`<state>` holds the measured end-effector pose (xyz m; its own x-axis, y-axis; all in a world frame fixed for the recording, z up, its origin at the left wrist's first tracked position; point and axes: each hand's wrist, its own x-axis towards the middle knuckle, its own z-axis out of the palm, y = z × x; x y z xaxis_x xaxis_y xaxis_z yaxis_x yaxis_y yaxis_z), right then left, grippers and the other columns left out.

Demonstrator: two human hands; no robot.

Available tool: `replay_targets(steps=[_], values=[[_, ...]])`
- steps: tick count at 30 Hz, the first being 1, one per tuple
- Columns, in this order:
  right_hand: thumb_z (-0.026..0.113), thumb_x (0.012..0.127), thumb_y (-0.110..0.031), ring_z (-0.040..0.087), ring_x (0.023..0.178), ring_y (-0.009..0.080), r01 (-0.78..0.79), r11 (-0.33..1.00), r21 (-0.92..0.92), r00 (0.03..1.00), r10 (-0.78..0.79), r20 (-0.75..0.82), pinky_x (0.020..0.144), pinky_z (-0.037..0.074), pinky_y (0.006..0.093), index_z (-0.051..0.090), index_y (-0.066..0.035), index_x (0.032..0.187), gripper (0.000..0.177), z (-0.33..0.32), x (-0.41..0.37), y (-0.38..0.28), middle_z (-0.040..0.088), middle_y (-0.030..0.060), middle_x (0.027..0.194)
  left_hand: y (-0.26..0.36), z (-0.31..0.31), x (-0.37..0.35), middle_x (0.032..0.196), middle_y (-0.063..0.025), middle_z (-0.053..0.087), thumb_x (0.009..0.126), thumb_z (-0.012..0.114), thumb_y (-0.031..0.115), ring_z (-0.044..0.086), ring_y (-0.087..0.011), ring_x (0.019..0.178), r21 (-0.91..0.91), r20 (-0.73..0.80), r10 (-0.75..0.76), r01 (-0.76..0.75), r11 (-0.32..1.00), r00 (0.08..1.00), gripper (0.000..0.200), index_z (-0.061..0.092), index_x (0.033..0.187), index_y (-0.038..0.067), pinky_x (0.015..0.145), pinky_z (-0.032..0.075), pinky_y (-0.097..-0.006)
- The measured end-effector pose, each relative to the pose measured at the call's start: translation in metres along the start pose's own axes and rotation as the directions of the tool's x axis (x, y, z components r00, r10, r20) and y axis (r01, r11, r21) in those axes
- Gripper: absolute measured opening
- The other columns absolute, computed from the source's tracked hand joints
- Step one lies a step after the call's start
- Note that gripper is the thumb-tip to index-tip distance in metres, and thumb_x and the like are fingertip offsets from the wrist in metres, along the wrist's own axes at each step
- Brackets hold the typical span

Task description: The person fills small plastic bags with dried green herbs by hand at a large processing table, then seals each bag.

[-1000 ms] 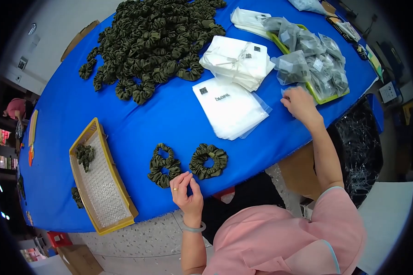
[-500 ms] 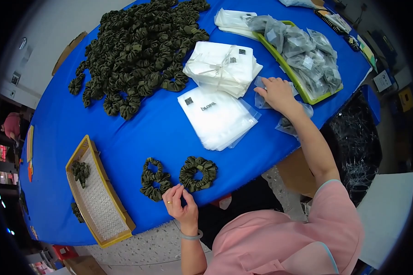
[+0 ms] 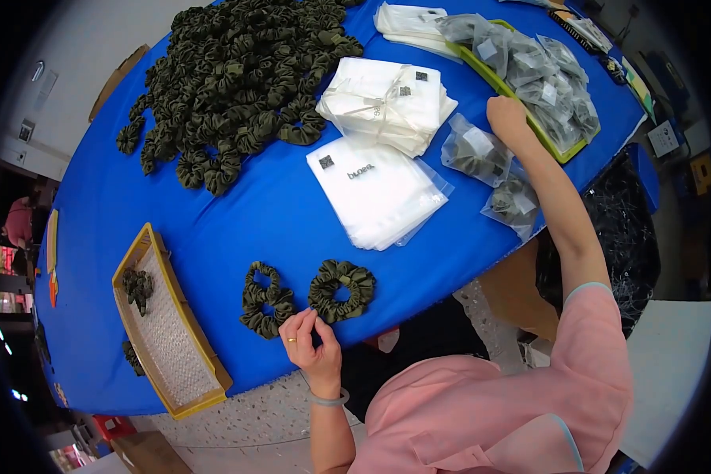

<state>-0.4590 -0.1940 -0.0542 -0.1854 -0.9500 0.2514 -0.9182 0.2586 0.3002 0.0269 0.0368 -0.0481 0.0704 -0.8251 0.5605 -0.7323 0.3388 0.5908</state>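
Near the table's front edge, my left hand (image 3: 312,347) is closed in a pinch beside two dark green scrunchies. One is a round scrunchie (image 3: 342,292); the other is a twisted scrunchie (image 3: 265,302), looped like a figure eight. What the pinched fingertips hold, if anything, is too small to make out. Curled fingers bring my right hand (image 3: 507,118) against the near side of the green tray (image 3: 541,134); the fingertips are hidden. Below that hand lie a bagged scrunchie (image 3: 475,152) and a second bagged scrunchie (image 3: 515,204), both in clear plastic.
A large heap of scrunchies (image 3: 237,79) covers the back left. White printed bags (image 3: 375,189) lie mid-table, with a tied bundle (image 3: 387,103) behind them. The yellow tray (image 3: 186,316) at left holds a scrunchie. Filled bags (image 3: 541,75) crowd the green tray.
My right hand has moved up from the bagged scrunchies to the green tray's side, and its fingers have curled. The two bags now show uncovered. My left hand keeps its pinch.
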Motion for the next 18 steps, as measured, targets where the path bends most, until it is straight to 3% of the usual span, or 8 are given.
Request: replay_targets(steps=[4,6,9,14,18], values=[[0.051,0.087,-0.012,0.066,0.066,0.0384,0.118,0.993,-0.019,0.988,-0.119,-0.097,0.061,0.054,0.047,0.068,0.0,0.077,0.023,-0.001,0.008,0.026,0.069,0.0181,0.076,0.0,0.003,0.002,0.098,-0.0084,0.066,0.079,0.061,-0.008,0.058,-0.0244,0.087,0.019,-0.009,0.005,-0.005,1.0,1.0,0.021,0.067,0.096,0.002,0.08,0.05,-0.0335],[0.053,0.086,-0.011,0.067,0.064,0.0365,0.084,0.995,-0.05,0.991,-0.089,-0.098,0.058,0.054,0.0456,0.069,-0.001,0.075,0.022,0.003,0.015,0.037,0.069,0.0171,0.075,0.001,0.007,0.005,0.099,-0.0081,0.066,0.077,0.063,-0.008,0.058,-0.0252,0.087,-0.008,-0.022,0.022,-0.022,1.0,1.0,0.023,0.067,0.097,0.003,0.08,0.05,-0.0344],[0.055,0.085,-0.011,0.068,0.063,0.0345,0.094,0.994,-0.052,0.991,-0.098,-0.087,0.055,0.053,0.0442,0.07,-0.001,0.073,0.022,0.01,0.016,0.006,0.069,0.0161,0.073,-0.002,0.002,0.002,0.1,-0.0078,0.067,0.074,0.065,-0.009,0.059,-0.0259,0.085,-0.014,-0.036,0.027,-0.027,1.0,0.999,0.026,0.066,0.097,0.004,0.079,0.051,-0.0353],[0.056,0.082,-0.007,0.067,0.068,0.0361,0.245,0.964,0.102,0.968,-0.249,0.022,0.061,0.053,0.0444,0.068,0.0,0.078,0.014,-0.044,-0.011,-0.018,0.069,0.0167,0.077,-0.003,0.003,0.001,0.099,-0.0077,0.067,0.074,0.065,-0.009,0.059,-0.0253,0.085,-0.039,-0.041,0.042,-0.043,0.998,0.998,0.026,0.067,0.097,0.004,0.079,0.051,-0.0349],[0.057,0.079,-0.004,0.066,0.073,0.0374,0.279,0.935,0.218,0.943,-0.31,0.122,0.066,0.052,0.0446,0.067,0.0,0.082,0.01,-0.055,-0.015,0.029,0.069,0.0172,0.081,-0.004,0.005,-0.001,0.099,-0.0077,0.067,0.074,0.065,-0.009,0.059,-0.0252,0.085,-0.004,-0.038,0.042,-0.042,0.999,0.998,0.026,0.067,0.097,0.004,0.078,0.051,-0.0345]])
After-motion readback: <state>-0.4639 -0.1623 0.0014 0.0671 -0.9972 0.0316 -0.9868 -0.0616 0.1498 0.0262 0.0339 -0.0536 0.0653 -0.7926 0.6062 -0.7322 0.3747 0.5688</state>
